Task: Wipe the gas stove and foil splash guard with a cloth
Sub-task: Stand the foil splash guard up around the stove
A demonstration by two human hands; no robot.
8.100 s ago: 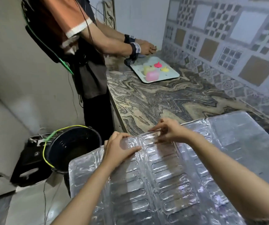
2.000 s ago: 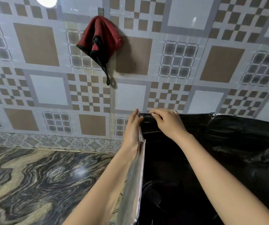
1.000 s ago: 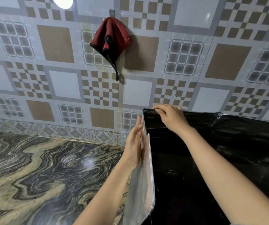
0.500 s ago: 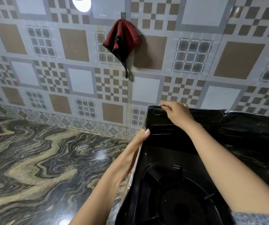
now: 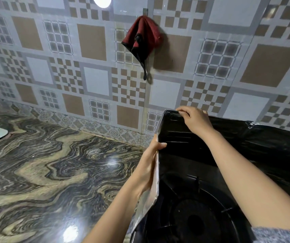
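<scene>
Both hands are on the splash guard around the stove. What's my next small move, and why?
Probably let the right hand leave the top corner of the splash guard and reach up for the red cloth hanging on the wall. The left hand grips the side panel, which should steady it, and neither hand holds a cloth yet.

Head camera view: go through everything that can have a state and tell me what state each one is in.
foil splash guard: upright, bent at the corner around the stove's back and left side, held by both hands.
left hand: grips the guard's side panel edge.
right hand: pinches the guard's top edge near the corner.
gas stove: burner unlit, nothing on it.
red cloth: hanging on a wall hook, untouched.
</scene>
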